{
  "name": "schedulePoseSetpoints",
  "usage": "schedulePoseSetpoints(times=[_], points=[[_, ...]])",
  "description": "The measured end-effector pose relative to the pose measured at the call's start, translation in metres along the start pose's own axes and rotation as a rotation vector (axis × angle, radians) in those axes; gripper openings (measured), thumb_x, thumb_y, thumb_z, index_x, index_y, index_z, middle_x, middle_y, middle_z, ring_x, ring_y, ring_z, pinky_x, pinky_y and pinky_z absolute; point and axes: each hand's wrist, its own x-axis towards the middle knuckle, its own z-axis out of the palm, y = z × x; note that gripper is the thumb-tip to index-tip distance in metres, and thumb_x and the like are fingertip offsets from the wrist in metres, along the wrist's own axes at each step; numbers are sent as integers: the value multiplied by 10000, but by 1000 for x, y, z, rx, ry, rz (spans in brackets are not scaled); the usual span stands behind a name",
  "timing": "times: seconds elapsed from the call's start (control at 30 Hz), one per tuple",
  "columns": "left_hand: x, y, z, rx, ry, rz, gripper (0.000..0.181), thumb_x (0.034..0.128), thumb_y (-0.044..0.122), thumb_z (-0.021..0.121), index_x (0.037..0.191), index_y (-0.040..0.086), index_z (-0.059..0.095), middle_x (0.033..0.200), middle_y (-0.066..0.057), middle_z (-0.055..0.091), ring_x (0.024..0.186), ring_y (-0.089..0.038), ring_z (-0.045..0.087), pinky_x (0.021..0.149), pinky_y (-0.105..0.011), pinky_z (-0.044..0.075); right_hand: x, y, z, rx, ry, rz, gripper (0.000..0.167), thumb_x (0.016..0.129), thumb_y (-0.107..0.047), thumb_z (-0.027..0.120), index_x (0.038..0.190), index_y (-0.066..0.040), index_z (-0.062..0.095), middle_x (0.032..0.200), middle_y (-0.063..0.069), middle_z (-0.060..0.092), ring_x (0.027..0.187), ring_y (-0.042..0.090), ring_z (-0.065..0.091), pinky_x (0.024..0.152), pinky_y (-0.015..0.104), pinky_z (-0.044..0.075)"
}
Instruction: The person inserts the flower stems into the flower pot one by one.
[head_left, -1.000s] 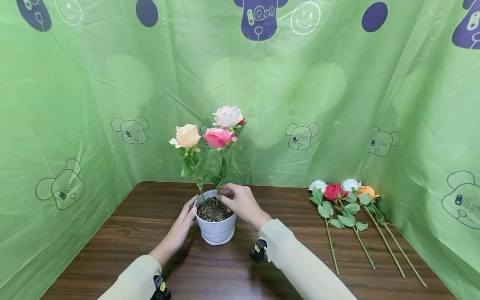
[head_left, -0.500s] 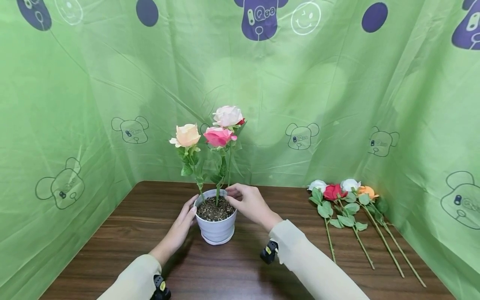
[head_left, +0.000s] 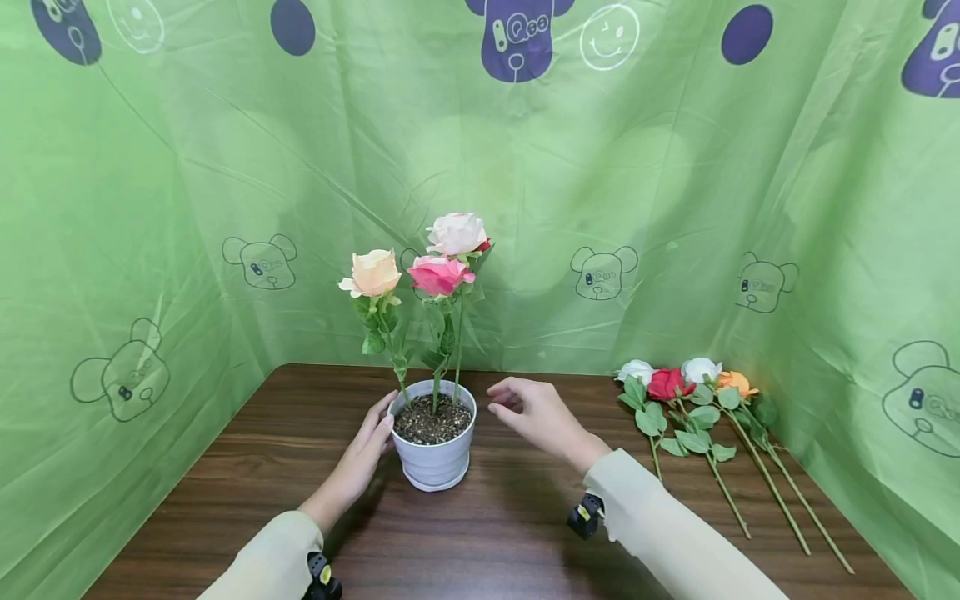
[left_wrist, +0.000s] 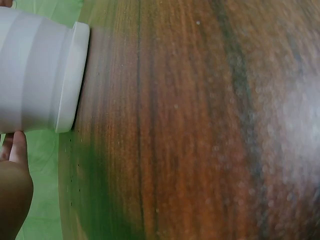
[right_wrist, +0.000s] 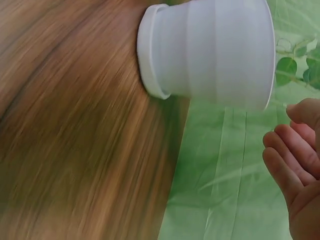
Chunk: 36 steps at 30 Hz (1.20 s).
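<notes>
Pot [head_left: 435, 465] upright on table [head_left: 480, 542]; peach rose [head_left: 375, 273], pink rose [head_left: 438, 275], white rose [head_left: 456, 232] standing in it, red rose [head_left: 484, 245] mostly hidden behind white. And there's release! Right hand [head_left: 545, 417], at pot moments ago, now apart, right of pot: fingers loosely bent, nothing held. Right-side stem [head_left: 459, 354] stands unsupported in pot's soil [head_left: 426, 425]; that planting looks done. Left hand [head_left: 366, 442] unmoved, straight fingers against pot's left side, likely steadying. Farther right of pot, four loose roses [head_left: 667, 385] lie; work seems partway.
</notes>
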Motion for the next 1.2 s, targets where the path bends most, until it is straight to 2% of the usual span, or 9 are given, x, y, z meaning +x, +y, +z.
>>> schedulePoseSetpoints(times=[0.23,0.5,0.87,1.2], points=[[0,1,0,-1,8,-5,499,1116,269,329,1573,80,262,1567,-240,306,1383,-391,344,1047,-508,407,-21,14,-23,-53,-6,25,152,924,-111,726,1075,-102,720,939,-47,727,861,94,676,768,277,570],[0,3,0,-23,9,3,488,1115,243,333,1571,80,270,1565,-253,300,1382,-402,342,1050,-523,396,-50,43,-45,-121,8,64,144,910,-112,745,1052,-109,725,923,-47,733,832,88,682,741,287,574],[-1,2,0,-14,13,4,486,1117,253,326,1571,89,272,1572,-253,288,1387,-404,333,1049,-534,396,-104,91,-80,-228,57,265,133,910,-176,760,1035,-142,730,886,-79,720,781,94,668,700,316,550],[-1,2,2,-10,12,5,503,1119,269,321,1572,63,256,1578,-238,286,1393,-394,325,1049,-513,404,-141,119,-99,-251,29,407,199,907,-171,755,1058,-45,729,879,-35,718,811,153,665,737,368,533]])
